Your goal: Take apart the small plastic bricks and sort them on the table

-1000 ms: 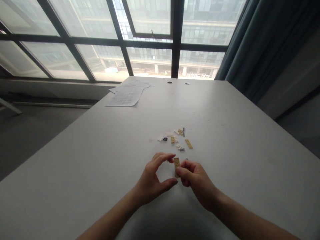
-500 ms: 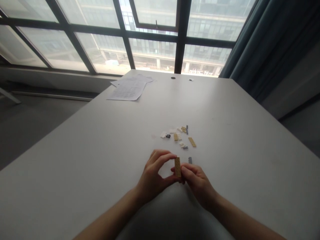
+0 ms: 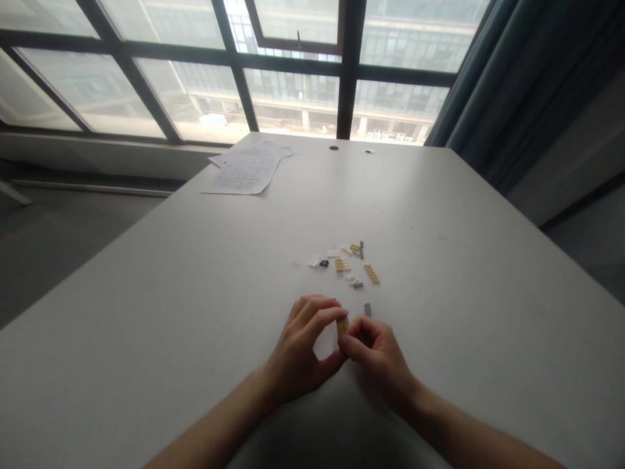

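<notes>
My left hand (image 3: 301,348) and my right hand (image 3: 374,355) meet just above the white table (image 3: 170,293), fingertips together. Between them they pinch a small tan studded plate (image 3: 342,326), now mostly hidden by the fingers. A small grey piece (image 3: 367,309) lies on the table just beyond my right hand. Farther out sits a loose cluster of small bricks (image 3: 344,264): tan plates, white pieces, a black piece and a grey one. One tan plate (image 3: 371,273) lies at the cluster's right edge.
Printed paper sheets (image 3: 247,170) lie at the table's far left corner. Two round cable holes (image 3: 334,148) sit near the far edge by the window. A dark curtain (image 3: 493,85) hangs at the right.
The tan plate stood upright and well visible between my fingertips; now both hands have closed in on it and it is mostly covered. The view shifted slightly.
</notes>
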Demonstrator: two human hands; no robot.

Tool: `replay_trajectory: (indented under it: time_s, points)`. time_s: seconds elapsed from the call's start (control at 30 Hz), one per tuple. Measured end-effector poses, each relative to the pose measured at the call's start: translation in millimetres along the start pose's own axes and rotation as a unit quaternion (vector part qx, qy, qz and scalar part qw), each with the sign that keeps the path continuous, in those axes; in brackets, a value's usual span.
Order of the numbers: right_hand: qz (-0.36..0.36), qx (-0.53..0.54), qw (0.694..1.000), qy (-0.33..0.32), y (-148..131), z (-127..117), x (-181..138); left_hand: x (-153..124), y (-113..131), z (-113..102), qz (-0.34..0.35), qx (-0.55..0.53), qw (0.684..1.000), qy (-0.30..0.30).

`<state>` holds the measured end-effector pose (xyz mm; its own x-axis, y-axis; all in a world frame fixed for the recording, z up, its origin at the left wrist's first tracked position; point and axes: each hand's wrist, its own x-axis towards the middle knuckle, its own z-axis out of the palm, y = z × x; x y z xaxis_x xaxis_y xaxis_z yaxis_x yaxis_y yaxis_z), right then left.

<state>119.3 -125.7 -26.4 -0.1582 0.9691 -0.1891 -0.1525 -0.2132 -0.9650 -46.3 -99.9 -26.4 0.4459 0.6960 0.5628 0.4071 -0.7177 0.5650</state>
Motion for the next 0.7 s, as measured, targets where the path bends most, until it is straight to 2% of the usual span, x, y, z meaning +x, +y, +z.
replay_trajectory:
  time_s: [0.23, 0.33, 0.53, 0.6, 0.7]
  points:
    - [-0.063, -0.099, 0.993, 0.024, 3, -2, -3, 6, 3, -8, -0.013, 0.025, 1.0, -0.013]
    - [-0.093, -0.124, 0.987, 0.047, -6, -9, 0, 10, -4, -18, -0.04, 0.062, 0.996, -0.057]
    - [-0.15, -0.145, 0.965, 0.161, -31, -41, 18, -1, -19, -24, -0.082, 0.119, 0.973, -0.178]
    - [-0.151, -0.16, 0.956, 0.192, -34, -54, 25, -6, -21, -22, -0.091, 0.121, 0.968, -0.199]
    - [-0.149, -0.194, 0.948, 0.205, -33, -72, 34, -11, -24, -21, -0.104, 0.122, 0.964, -0.212]
